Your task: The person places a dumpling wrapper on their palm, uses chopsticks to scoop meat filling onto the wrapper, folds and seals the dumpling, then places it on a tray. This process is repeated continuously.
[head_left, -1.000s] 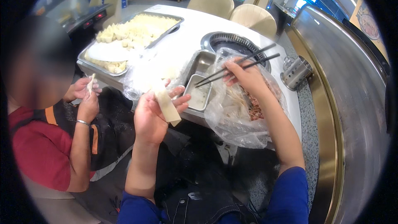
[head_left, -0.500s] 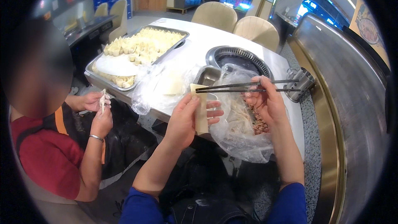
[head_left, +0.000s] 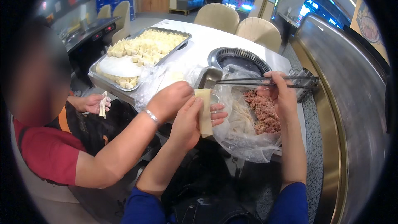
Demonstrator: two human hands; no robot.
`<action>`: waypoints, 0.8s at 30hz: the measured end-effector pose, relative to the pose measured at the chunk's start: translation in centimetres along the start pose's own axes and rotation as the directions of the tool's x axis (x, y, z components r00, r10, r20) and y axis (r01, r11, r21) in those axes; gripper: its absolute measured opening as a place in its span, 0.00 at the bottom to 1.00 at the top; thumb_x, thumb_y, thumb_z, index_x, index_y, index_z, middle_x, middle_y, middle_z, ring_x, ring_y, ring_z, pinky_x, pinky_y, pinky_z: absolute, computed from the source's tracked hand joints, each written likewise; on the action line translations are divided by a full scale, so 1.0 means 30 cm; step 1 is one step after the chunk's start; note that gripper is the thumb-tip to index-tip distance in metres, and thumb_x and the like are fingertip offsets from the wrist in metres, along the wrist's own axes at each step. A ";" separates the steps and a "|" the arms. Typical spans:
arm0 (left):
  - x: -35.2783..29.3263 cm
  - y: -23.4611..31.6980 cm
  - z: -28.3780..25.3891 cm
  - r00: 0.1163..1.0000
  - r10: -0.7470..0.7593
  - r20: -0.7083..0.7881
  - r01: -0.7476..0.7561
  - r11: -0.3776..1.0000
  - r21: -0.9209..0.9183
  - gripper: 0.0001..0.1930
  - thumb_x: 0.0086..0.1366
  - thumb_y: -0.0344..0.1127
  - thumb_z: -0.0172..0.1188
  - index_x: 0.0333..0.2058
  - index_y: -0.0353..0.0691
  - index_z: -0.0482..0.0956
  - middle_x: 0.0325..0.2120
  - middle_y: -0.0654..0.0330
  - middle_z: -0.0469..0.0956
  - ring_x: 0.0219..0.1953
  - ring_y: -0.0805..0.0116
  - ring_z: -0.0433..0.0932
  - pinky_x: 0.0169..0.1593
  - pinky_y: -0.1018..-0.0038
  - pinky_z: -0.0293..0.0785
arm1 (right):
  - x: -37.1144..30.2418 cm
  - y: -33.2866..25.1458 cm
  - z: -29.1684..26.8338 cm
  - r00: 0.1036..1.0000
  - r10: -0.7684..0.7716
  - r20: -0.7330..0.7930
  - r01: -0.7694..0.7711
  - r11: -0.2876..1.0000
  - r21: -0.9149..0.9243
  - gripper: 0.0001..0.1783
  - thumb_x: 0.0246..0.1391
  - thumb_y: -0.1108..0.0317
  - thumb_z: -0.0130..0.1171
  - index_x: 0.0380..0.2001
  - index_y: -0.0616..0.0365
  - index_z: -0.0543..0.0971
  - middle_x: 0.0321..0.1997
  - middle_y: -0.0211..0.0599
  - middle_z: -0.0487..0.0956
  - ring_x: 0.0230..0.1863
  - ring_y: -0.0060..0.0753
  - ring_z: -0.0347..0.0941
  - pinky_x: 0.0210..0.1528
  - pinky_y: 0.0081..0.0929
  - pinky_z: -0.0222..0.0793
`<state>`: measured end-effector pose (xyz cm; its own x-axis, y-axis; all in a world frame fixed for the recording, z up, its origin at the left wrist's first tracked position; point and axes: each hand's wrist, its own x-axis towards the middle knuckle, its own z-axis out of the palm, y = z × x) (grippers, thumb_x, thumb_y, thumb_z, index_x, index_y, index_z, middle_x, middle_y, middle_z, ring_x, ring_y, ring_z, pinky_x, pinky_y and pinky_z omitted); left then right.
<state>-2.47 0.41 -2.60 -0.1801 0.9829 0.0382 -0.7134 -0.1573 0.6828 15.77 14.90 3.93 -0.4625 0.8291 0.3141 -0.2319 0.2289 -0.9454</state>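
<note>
At the centre of the frame, the left hand (head_left: 191, 122) pins a pale yellow rectangular dough wrapper (head_left: 205, 114) under its thumb, other fingers loosely spread behind it; a co-worker's curled hand (head_left: 172, 99) overlaps it from the left, though whether they touch is hard to tell. Right of centre, the right hand (head_left: 282, 97) grips two long black chopsticks (head_left: 248, 81), nearly level, beside pinkish minced meat (head_left: 263, 114) in a clear plastic bag (head_left: 240, 146). Folded cream-coloured dumplings (head_left: 155, 45) fill a rectangular metal tray (head_left: 100, 79) at upper left.
</note>
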 end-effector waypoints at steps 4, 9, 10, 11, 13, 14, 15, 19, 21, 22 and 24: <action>-0.003 -0.017 0.023 0.996 0.032 0.077 -0.014 0.976 -0.218 0.21 0.61 0.27 0.39 0.54 0.37 0.56 0.49 0.42 0.65 0.53 0.45 0.67 0.54 0.54 0.67 | 0.021 0.062 0.074 0.978 0.145 0.150 -0.088 0.940 -0.330 0.12 0.54 0.62 0.53 0.30 0.61 0.76 0.25 0.36 0.76 0.25 0.26 0.76 0.26 0.20 0.73; -0.042 -0.002 0.104 0.981 0.156 0.111 -0.139 0.979 -0.150 0.30 0.54 0.19 0.44 0.57 0.40 0.50 0.54 0.45 0.58 0.58 0.48 0.61 0.56 0.50 0.65 | 0.005 0.080 0.096 0.978 0.122 0.170 -0.049 0.924 -0.380 0.11 0.54 0.64 0.52 0.30 0.62 0.76 0.26 0.37 0.77 0.24 0.25 0.76 0.26 0.19 0.73; -0.047 0.002 0.118 0.980 0.167 0.106 -0.151 0.978 -0.145 0.31 0.54 0.19 0.44 0.57 0.41 0.49 0.55 0.47 0.58 0.58 0.48 0.61 0.56 0.49 0.65 | 0.001 0.061 0.074 0.984 0.132 0.123 -0.081 0.933 -0.349 0.11 0.54 0.63 0.52 0.30 0.62 0.76 0.25 0.37 0.77 0.24 0.26 0.76 0.25 0.19 0.73; -0.053 0.008 0.127 0.979 0.183 0.093 -0.169 0.976 -0.138 0.32 0.54 0.18 0.44 0.57 0.41 0.48 0.55 0.48 0.57 0.58 0.48 0.61 0.56 0.48 0.65 | -0.004 0.039 0.041 0.992 0.092 0.082 -0.063 0.952 -0.301 0.12 0.54 0.63 0.52 0.30 0.62 0.76 0.25 0.37 0.77 0.23 0.26 0.76 0.24 0.19 0.73; -0.055 0.008 0.135 0.976 0.204 0.078 -0.194 0.973 -0.122 0.33 0.54 0.17 0.45 0.58 0.42 0.47 0.56 0.50 0.56 0.59 0.49 0.60 0.55 0.47 0.65 | -0.031 -0.032 -0.039 0.998 0.013 -0.057 -0.028 0.962 -0.271 0.11 0.53 0.63 0.52 0.30 0.61 0.75 0.24 0.36 0.75 0.22 0.27 0.76 0.24 0.21 0.74; -0.052 0.004 0.136 0.975 0.211 0.074 -0.202 0.973 -0.113 0.34 0.54 0.17 0.45 0.59 0.42 0.46 0.57 0.51 0.55 0.59 0.49 0.60 0.55 0.47 0.66 | -0.042 -0.054 -0.092 0.994 -0.043 -0.101 0.018 0.973 -0.229 0.11 0.54 0.63 0.52 0.29 0.61 0.75 0.24 0.36 0.75 0.22 0.28 0.76 0.24 0.23 0.75; -0.049 -0.001 0.139 0.974 0.217 0.070 -0.209 0.972 -0.104 0.34 0.55 0.17 0.44 0.59 0.43 0.45 0.58 0.52 0.54 0.59 0.49 0.60 0.54 0.47 0.66 | -0.050 -0.074 -0.142 0.984 -0.075 -0.160 0.041 0.978 -0.206 0.12 0.55 0.64 0.50 0.30 0.63 0.75 0.24 0.37 0.76 0.22 0.29 0.76 0.23 0.24 0.76; -0.025 -0.033 0.173 0.976 0.215 0.038 -0.213 0.975 -0.060 0.36 0.55 0.16 0.44 0.61 0.42 0.43 0.59 0.51 0.53 0.58 0.48 0.61 0.54 0.51 0.68 | -0.077 -0.080 -0.291 0.999 -0.037 -0.016 0.040 0.959 0.281 0.13 0.58 0.65 0.46 0.33 0.66 0.73 0.22 0.39 0.76 0.20 0.33 0.76 0.22 0.26 0.77; -0.019 -0.043 0.182 0.973 0.227 0.039 -0.225 0.973 -0.046 0.37 0.55 0.16 0.44 0.61 0.43 0.42 0.59 0.51 0.52 0.57 0.48 0.62 0.54 0.53 0.69 | -0.081 -0.066 -0.285 0.997 0.009 0.081 -0.037 0.935 0.352 0.13 0.58 0.65 0.46 0.33 0.66 0.72 0.22 0.41 0.77 0.19 0.34 0.76 0.21 0.28 0.77; -0.015 -0.051 0.187 0.972 0.229 0.050 -0.226 0.973 -0.053 0.36 0.55 0.16 0.44 0.61 0.43 0.44 0.59 0.51 0.53 0.57 0.46 0.63 0.54 0.54 0.69 | -0.085 -0.061 -0.265 0.993 0.023 0.119 -0.060 0.946 0.320 0.12 0.57 0.66 0.46 0.33 0.66 0.72 0.23 0.42 0.77 0.19 0.34 0.76 0.21 0.28 0.77; -0.010 -0.057 0.187 0.971 0.230 0.065 -0.226 0.972 -0.069 0.36 0.55 0.16 0.44 0.61 0.44 0.44 0.59 0.51 0.54 0.57 0.45 0.63 0.53 0.54 0.69 | -0.083 -0.048 -0.222 0.989 0.053 0.136 -0.082 0.972 0.221 0.12 0.57 0.66 0.46 0.34 0.66 0.72 0.23 0.44 0.77 0.19 0.36 0.76 0.20 0.28 0.76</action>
<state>2.61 0.92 0.33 -0.2950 0.9243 0.2420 -0.6992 -0.3814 0.6046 22.96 15.91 3.93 -0.5865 0.7627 0.2726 -0.3767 0.0411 -0.9254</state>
